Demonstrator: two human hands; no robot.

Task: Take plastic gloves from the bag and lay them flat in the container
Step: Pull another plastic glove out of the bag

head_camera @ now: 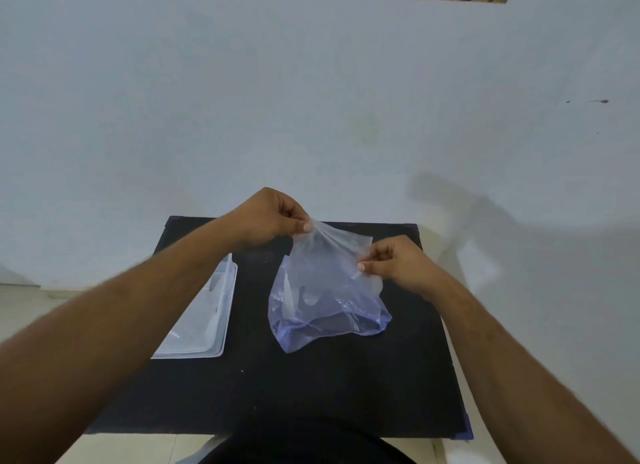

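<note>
Both hands pinch one thin clear sheet, seemingly a glove (329, 252), above the bag (325, 311): left hand (266, 217) grips its upper corner, right hand (398, 261) its side edge. The bluish bag rests on the black worktop (311, 387). Left of the bag lies the clear container (207, 314), contents unclear.

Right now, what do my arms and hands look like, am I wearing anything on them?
Both arms are bare right up to the frame edge: no sleeves, no watch, no bracelets in view. The left hand and right hand wear no gloves and no rings that I can see. The fingernails look short and unpainted. Dark clothing shows at the bottom of the picture, over your lap or torso.
</note>
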